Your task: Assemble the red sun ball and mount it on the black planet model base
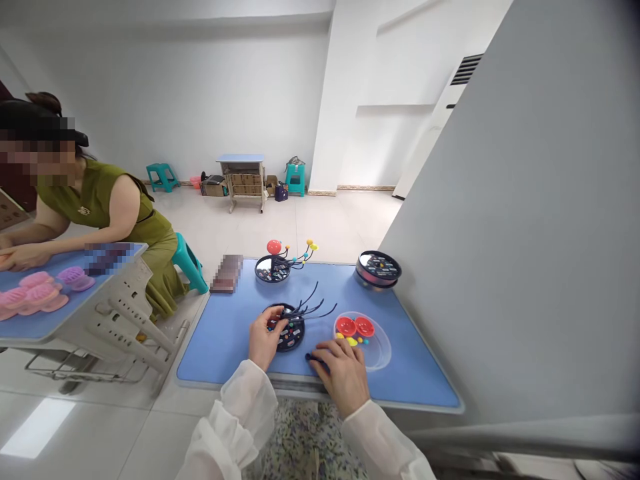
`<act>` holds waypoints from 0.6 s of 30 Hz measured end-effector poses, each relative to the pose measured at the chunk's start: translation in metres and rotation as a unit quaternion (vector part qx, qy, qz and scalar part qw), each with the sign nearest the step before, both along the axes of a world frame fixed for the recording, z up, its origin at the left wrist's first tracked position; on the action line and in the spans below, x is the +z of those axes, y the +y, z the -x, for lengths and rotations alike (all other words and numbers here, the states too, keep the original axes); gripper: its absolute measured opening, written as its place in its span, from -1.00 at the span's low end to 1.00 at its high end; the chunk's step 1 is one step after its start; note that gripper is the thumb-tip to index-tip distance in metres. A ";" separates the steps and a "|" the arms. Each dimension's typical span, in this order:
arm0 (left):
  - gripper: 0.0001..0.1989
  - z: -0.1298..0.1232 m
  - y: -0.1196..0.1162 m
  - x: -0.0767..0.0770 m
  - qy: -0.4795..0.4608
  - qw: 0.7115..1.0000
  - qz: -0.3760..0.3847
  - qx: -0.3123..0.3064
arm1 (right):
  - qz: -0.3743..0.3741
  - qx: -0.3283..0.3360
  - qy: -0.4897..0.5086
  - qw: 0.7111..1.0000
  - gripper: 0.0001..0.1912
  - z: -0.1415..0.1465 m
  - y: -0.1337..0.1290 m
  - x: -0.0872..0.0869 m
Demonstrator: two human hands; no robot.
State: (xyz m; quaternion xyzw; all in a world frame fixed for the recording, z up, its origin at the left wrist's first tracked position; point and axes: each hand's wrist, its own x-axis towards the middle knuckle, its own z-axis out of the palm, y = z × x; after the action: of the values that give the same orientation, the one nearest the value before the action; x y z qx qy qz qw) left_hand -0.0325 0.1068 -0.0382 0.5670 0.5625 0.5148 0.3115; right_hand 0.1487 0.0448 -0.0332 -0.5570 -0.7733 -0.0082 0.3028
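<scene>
My left hand is closed, its thumb and fingers pinching the base of a black piece with several thin curved arms. Under that hand lies a round black disc printed with small coloured pictures. My right hand is closed on a small dark part, most of which the fingers hide. Beside my right hand is a clear plastic tray. In it lie two red half-shells, yellow pieces and tiny coloured balls.
Behind stands an assembled planet model with a red ball. Stacked black discs sit at the back right of the blue table. A grey partition borders the right side. Another person sits at a table on the left.
</scene>
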 end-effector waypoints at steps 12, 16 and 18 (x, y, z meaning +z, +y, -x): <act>-0.83 0.001 -0.052 0.003 0.096 0.985 -0.056 -0.129 | -0.012 0.062 0.037 0.997 -0.73 0.026 0.003 0.020; -0.85 0.005 -0.034 0.018 0.061 0.990 -0.064 -0.108 | 0.004 0.058 0.128 0.990 -0.84 0.032 0.015 0.028; -0.84 0.009 -0.020 0.025 0.050 0.995 -0.065 -0.054 | 0.006 0.037 0.184 0.982 -0.81 0.032 0.020 0.031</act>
State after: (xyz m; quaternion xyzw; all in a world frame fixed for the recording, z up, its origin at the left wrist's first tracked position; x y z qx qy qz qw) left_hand -0.0410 0.0864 -0.0129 0.6410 0.5108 0.5038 0.2728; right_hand 0.1169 0.0652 -0.0020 -0.5219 -0.7245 0.1098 0.4366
